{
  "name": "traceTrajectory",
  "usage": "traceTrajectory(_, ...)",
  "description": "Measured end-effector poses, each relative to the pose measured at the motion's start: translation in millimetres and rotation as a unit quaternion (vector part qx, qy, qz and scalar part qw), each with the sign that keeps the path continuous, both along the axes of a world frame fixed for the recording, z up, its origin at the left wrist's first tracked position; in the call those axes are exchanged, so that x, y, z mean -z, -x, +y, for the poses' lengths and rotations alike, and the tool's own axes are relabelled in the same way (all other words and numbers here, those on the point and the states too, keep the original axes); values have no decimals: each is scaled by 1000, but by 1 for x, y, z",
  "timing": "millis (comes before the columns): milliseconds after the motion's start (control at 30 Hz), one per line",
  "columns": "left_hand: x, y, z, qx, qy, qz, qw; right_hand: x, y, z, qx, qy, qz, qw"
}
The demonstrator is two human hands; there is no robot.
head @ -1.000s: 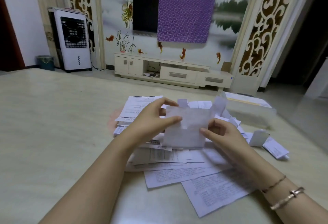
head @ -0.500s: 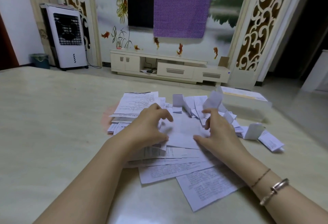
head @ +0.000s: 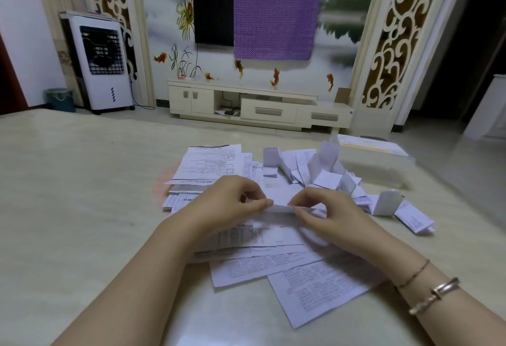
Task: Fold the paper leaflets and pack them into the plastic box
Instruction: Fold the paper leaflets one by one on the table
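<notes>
Both hands pinch one leaflet above the pile.

Left hand (head: 230, 203) and right hand (head: 325, 208) each grip an end of the folded leaflet (head: 282, 208), fingers curled, at centre. Flat sheets (head: 315, 288) lie at 6 o'clock, folded leaflets (head: 323, 173) at 1 o'clock, the box (head: 377, 159) at 2 o'clock on the counter (head: 82, 195).
</notes>
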State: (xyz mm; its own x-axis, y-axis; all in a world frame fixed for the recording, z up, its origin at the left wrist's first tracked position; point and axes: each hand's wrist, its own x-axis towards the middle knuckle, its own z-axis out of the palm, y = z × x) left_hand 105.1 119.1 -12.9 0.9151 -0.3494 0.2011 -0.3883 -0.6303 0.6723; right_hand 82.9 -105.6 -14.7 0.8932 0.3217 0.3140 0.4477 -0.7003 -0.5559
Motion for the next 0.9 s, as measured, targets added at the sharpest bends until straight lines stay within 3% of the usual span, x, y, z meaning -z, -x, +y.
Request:
traceTrajectory(133,-1,-1,-4,-17,41,-33,998,1,-6,0,35,-65,4,997)
traceTrajectory(233,3,0,-10,-30,12,-49,998,2,-11,-1,77,-84,6,993)
traceTrajectory(467,16,-5,-16,-38,-134,-90,986,15,-17,-4,102,64,-15,993)
traceTrajectory(600,13,-2,-15,-19,-140,-95,985,9,-13,-2,32,116,-68,990)
traceTrajectory(700,8,0,-14,-4,-138,-56,989,4,-4,-2,-30,147,-47,988)
traceTrajectory(800,4,3,-14,-6,-113,-47,992,2,-2,-3,-31,173,-70,982)
traceTrajectory(900,2,6,-17,-65,-42,-92,993,3,-3,-1,-12,177,-101,979)
